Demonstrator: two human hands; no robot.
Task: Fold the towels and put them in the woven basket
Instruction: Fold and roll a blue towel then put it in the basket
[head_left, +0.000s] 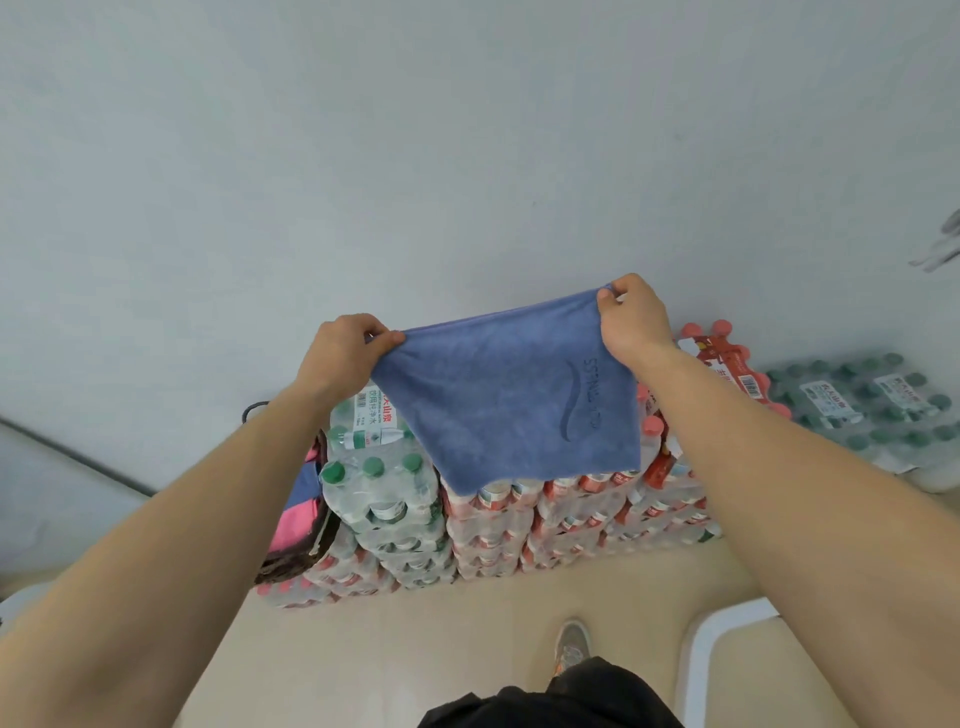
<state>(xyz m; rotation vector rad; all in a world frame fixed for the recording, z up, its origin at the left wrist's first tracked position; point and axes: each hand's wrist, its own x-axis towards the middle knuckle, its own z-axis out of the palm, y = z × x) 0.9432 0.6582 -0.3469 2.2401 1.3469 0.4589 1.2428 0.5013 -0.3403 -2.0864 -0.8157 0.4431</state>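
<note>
Pale grey wall (467, 130) fills the upper half of the view, meeting a beige tiled floor (467, 634) below. Against the wall stand stacked shrink-wrapped packs of bottled water: green-capped packs (382, 499) on the left, red-capped packs (571, 525) in the middle, and a lower stack of dark-green-capped packs (878, 410) at the right. A pink, blue and brown cloth bundle (304, 514) leans beside the left stack. At the lower right, the rounded white corner of a table or stool (711, 644) shows, and a grey shoe (573, 642) stands on the floor.

Both arms reach forward and up. The left hand (345, 353) pinches one top corner of a blue towel (511, 400), fingers curled tight on the cloth; the right hand (631, 319) grips the other top corner the same way. The towel hangs spread in the air between them, in front of the bottle packs, with embossed lettering near its right edge. No woven basket can be made out.
</note>
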